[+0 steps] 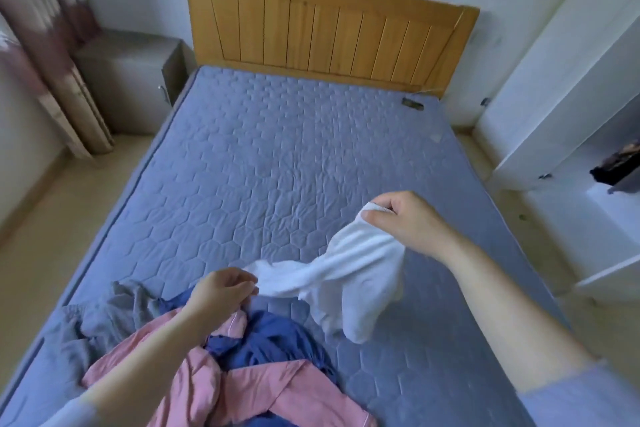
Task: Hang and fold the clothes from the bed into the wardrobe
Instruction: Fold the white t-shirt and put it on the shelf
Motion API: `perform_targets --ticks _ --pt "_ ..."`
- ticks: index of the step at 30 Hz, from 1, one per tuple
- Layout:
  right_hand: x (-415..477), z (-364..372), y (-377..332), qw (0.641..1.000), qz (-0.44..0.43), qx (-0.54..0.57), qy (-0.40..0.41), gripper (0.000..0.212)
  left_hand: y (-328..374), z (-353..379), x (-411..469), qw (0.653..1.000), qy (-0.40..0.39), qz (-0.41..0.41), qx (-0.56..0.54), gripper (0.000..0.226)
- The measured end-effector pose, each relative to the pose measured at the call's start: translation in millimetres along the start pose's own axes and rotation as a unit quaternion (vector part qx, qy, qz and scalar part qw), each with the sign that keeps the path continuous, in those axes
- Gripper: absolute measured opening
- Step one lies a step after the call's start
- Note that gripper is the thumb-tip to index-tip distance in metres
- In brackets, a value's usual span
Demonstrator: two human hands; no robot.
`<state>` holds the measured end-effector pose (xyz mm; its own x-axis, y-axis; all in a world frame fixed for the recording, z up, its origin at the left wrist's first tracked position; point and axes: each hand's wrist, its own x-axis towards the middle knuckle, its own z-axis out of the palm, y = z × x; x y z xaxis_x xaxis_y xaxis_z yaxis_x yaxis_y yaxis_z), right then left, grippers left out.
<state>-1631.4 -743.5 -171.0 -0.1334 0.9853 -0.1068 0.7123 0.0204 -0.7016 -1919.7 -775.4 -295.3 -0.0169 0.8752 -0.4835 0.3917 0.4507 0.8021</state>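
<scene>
White cloth (346, 263) was off the bed (277, 149) and held in the air between both hands. The right hand (408, 222) pinched its upper end, thumb and fingers closed on bunched fabric. The left hand (221, 291) had its fingers curled at the lower end and looked to be pinching a corner, though the contact was partly hidden by the fingers.

The cloth's long axis ran from about 8 o'clock at the left hand to about 2 o'clock at the right hand. The middle sagged, and a loose flap hung toward 6 o'clock with its tip near the mattress; whether it touched could not be told.

The wardrobe (571, 97) stood at 3 o'clock from the right hand, well apart, open, with a dark garment (616, 163) on a shelf. So the right hand was the nearer one to it. The left hand was nearer the remaining clothes: pink garment (242, 388), blue garment (273, 340) and grey garment (114, 312), heaped at the bed's near end at 6 to 7 o'clock from the cloth, just under the left forearm.

Likely step: opening the cloth out for a fold. Bare mattress lay at 12 o'clock from both hands, so laying it flat there seemed the easy option — the ends first needed levelling, since the right end sat higher and farther away.
</scene>
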Motion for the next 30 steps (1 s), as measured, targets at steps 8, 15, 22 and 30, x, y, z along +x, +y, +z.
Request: perform_targets --ticks 8,15,22,30 --pt "12.8 -82.9 -126.1 0.911 -0.183 -0.358 0.092 0.035 86.8 -42.4 -22.6 0.987 -0.026 0.151 0.05 0.018" --pt "-4.7 -119.6 -195.5 0.777 -0.353 -0.501 0.144 0.048 149.7 -67.7 -57.2 0.959 0.021 0.27 0.085 0.011" --pt "-24.6 -148.8 -226.1 0.68 -0.487 -0.498 0.229 0.035 172.9 -64.1 -77.9 0.92 0.035 0.388 0.045 0.015" --pt "-32.8 -161.7 -227.2 0.641 -0.508 -0.514 0.26 0.037 198.1 -50.2 -93.6 0.883 -0.045 0.467 0.035 0.021"
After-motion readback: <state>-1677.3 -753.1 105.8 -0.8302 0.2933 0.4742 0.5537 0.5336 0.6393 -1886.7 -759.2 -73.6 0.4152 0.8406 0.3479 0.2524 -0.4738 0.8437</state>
